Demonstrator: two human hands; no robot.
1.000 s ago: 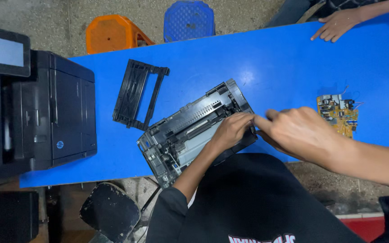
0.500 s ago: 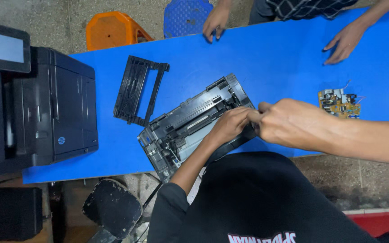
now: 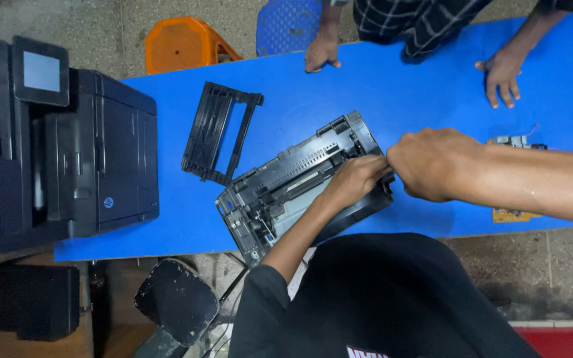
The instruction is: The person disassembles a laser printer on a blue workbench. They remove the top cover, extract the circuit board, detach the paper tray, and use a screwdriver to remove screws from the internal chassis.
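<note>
A stripped printer [image 3: 300, 189], its covers off and its grey insides bare, lies at a slant near the front edge of the blue desk [image 3: 399, 93], right before the person in the black shirt. The left hand [image 3: 359, 179] lies curled on the printer's right end, fingers gripping its frame. The right hand [image 3: 432, 162] is balled up just beside that same end, closed on something there that I cannot make out. Just left of the printer lies a loose black frame [image 3: 217, 132], and farther left stands a large black printer [image 3: 61, 139] with a small screen. Right of the stripped printer, half hidden under the right forearm, sits a circuit board [image 3: 515, 142]. Across the desk from the printer, another person's two hands [image 3: 502, 76] lie flat on the desk.
</note>
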